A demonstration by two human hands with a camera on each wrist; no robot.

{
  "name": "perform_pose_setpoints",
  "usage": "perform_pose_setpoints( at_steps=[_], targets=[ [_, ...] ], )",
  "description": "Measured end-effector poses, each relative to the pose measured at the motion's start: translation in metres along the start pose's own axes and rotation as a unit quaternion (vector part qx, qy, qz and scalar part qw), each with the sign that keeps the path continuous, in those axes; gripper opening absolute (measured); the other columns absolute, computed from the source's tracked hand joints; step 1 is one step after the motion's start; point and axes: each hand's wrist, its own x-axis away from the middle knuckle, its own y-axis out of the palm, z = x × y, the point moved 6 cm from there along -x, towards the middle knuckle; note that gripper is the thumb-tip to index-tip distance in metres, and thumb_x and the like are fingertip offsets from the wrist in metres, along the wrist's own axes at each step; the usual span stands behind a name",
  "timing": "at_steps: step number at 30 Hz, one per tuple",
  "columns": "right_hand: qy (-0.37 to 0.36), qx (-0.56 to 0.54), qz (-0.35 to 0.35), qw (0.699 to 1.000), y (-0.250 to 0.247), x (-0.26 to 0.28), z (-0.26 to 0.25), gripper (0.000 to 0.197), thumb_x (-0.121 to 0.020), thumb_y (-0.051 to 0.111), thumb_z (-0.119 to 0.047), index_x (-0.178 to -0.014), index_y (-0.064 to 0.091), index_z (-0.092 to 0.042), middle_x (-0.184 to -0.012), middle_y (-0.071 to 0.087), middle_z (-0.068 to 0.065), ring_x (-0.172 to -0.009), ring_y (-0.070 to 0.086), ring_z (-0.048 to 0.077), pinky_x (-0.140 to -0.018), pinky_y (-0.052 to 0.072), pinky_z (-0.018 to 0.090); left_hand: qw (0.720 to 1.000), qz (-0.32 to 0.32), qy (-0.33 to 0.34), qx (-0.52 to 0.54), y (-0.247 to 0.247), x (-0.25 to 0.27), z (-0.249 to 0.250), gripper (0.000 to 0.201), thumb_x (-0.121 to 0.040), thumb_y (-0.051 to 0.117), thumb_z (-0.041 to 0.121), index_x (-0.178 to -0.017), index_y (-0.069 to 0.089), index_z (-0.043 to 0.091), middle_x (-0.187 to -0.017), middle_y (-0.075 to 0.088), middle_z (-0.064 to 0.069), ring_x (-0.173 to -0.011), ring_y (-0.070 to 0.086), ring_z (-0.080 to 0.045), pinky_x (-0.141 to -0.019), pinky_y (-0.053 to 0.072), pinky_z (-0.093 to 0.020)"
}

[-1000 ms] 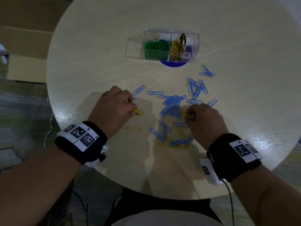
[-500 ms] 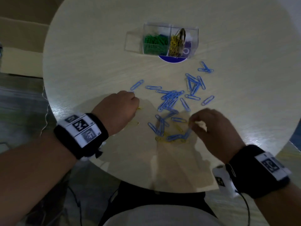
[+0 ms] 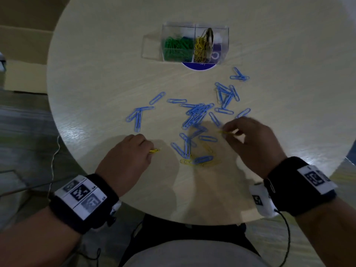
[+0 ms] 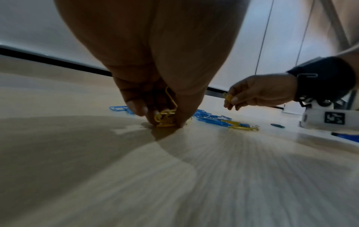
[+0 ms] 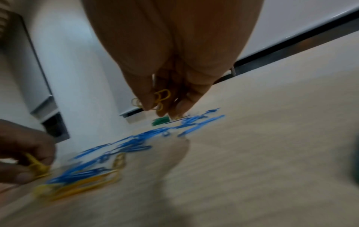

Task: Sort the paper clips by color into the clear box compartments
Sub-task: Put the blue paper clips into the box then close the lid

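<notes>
Since a second ago, my left hand (image 3: 128, 160) has slid toward the near table edge and my right hand (image 3: 254, 145) has lifted off the pile, each pinching yellow paper clips.

Left fingertips (image 4: 136, 107) press a small yellow bundle (image 4: 165, 118) against the round table (image 3: 96, 74); the right hand holds its yellow clips (image 5: 161, 98) above the surface, a lift only the wrist views show. Blue paper clips (image 3: 196, 114) lie scattered between my hands and the clear box (image 3: 194, 44), which stands at the far side with green clips (image 3: 178, 48) left and yellow ones (image 3: 200, 49) in the middle compartment. Bare wood lies left of the scatter. Loose yellow clips (image 3: 200, 161) remain near the front edge, under a blue one.
</notes>
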Motion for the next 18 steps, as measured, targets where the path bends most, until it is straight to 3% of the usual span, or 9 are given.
perform_pose_setpoints(
  at_steps=[4,7,10,13,16,18],
  targets=[
    [-0.048,0.0,-0.111,0.993,0.033,0.003,-0.018,0.007,-0.081,0.064,-0.015,-0.086,0.066,-0.012,-0.082,0.066,0.007,-0.078,0.062,0.027,-0.067,0.036,0.025,0.996,-0.044,-0.023,-0.069,0.0,-0.006,0.011,0.013,-0.072,0.055,0.019,-0.081,0.057,0.01,-0.077,0.052,-0.013,-0.066,0.055,-0.034,-0.049,0.045,-0.039],
    [-0.01,0.011,-0.071,0.997,0.032,-0.009,-0.008,0.01,-0.081,0.063,-0.018,-0.089,0.066,-0.014,-0.087,0.067,0.007,-0.084,0.062,0.028,-0.071,0.037,0.027,0.994,-0.061,-0.031,-0.088,-0.001,-0.02,0.007,0.011,-0.072,0.059,0.016,-0.08,0.055,0.009,-0.076,0.053,-0.013,-0.063,0.056,-0.035,-0.046,0.045,-0.039],
    [0.02,-0.001,-0.022,1.0,0.012,-0.009,0.0,0.008,-0.08,0.068,-0.014,-0.087,0.067,-0.019,-0.085,0.068,0.002,-0.079,0.062,0.019,-0.071,0.042,0.024,1.0,-0.017,-0.016,-0.021,-0.014,-0.034,0.015,0.017,-0.078,0.049,0.021,-0.086,0.058,0.01,-0.082,0.056,-0.012,-0.07,0.059,-0.035,-0.052,0.047,-0.04],
    [-0.027,-0.025,-0.075,0.997,0.01,0.013,-0.012,0.011,-0.08,0.069,-0.015,-0.088,0.067,-0.022,-0.084,0.068,-0.005,-0.074,0.059,0.008,-0.067,0.038,0.009,0.995,0.015,0.079,0.057,-0.018,-0.037,0.046,0.023,-0.083,0.045,0.023,-0.095,0.061,0.012,-0.092,0.059,-0.009,-0.081,0.06,-0.031,-0.065,0.05,-0.041],
    [-0.066,-0.028,-0.128,0.989,0.026,0.033,-0.019,0.016,-0.078,0.064,-0.018,-0.093,0.065,-0.017,-0.093,0.065,-0.009,-0.083,0.054,0.011,-0.074,0.039,0.019,0.986,-0.008,0.149,0.076,-0.002,-0.034,0.063,0.025,-0.084,0.047,0.021,-0.108,0.056,0.017,-0.103,0.062,-0.007,-0.085,0.059,-0.029,-0.069,0.053,-0.042],
    [-0.063,-0.019,-0.132,0.989,0.034,0.029,-0.018,0.013,-0.078,0.066,-0.014,-0.091,0.062,-0.017,-0.098,0.069,-0.002,-0.088,0.056,0.018,-0.078,0.042,0.028,0.986,-0.009,0.151,0.068,0.005,-0.033,0.058,0.024,-0.085,0.048,0.022,-0.109,0.055,0.019,-0.103,0.062,-0.006,-0.085,0.057,-0.028,-0.07,0.052,-0.042]
  ],
)
